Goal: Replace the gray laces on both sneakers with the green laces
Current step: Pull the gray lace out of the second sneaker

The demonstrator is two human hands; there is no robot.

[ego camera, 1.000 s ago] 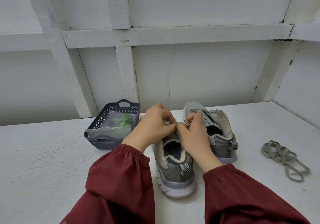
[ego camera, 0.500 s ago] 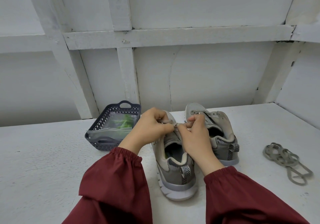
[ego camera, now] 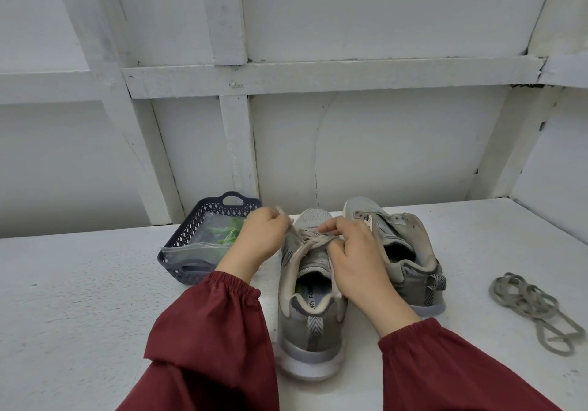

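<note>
You're working in a plain work booth: a rough white-painted tabletop [ego camera: 79, 299] closed in at the back and right by white panel walls [ego camera: 397, 143] braced with painted timber battens [ego camera: 318, 75].

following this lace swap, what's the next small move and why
Probably pull the gray lace out of the next eyelet on the left sneaker: the left hand pinches a freed end, and the right hand pinches the lace at the crossing. The right sneaker looks unlaced, with a loose lace lying beside it.
</note>
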